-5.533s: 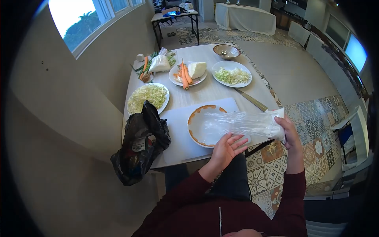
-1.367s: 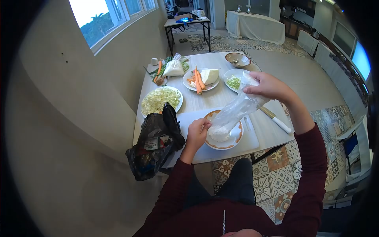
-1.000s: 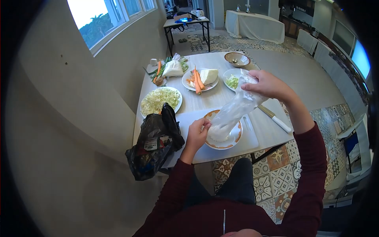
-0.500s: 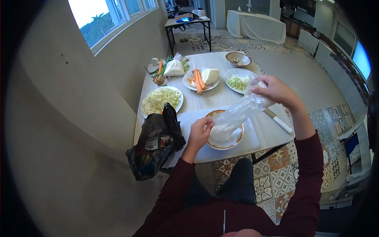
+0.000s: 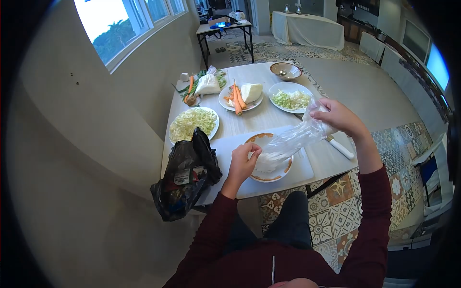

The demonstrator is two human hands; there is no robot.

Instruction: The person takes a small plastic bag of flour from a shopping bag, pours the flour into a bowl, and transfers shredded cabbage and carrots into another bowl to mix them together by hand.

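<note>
A clear plastic bag [image 5: 300, 138] stretches between my two hands, slanting down over a bowl with a brown-patterned rim [image 5: 260, 138]. My right hand [image 5: 337, 116] is closed on the bag's upper end, which is bunched up. At the bowl's left side my left hand [image 5: 245, 161] pinches the lower edge of the bag between thumb and fingers. White powder [image 5: 267, 164] shows in the bowl at the bag's mouth; how much is still inside the bag I cannot tell. Under the bowl lies a white cutting board [image 5: 303, 169].
A black plastic bag [image 5: 185, 168] sits at the table's left edge. A knife [image 5: 341, 148] lies right of the board. Behind are plates of shredded cabbage [image 5: 194, 124], carrots [image 5: 237, 100] with a cabbage piece [image 5: 251, 92], chopped greens [image 5: 291, 100], and a brown-rimmed bowl [image 5: 286, 71].
My right hand has come down a little with the upper end of the bag, which now slopes less steeply. My left hand keeps its pinch beside the bowl.
</note>
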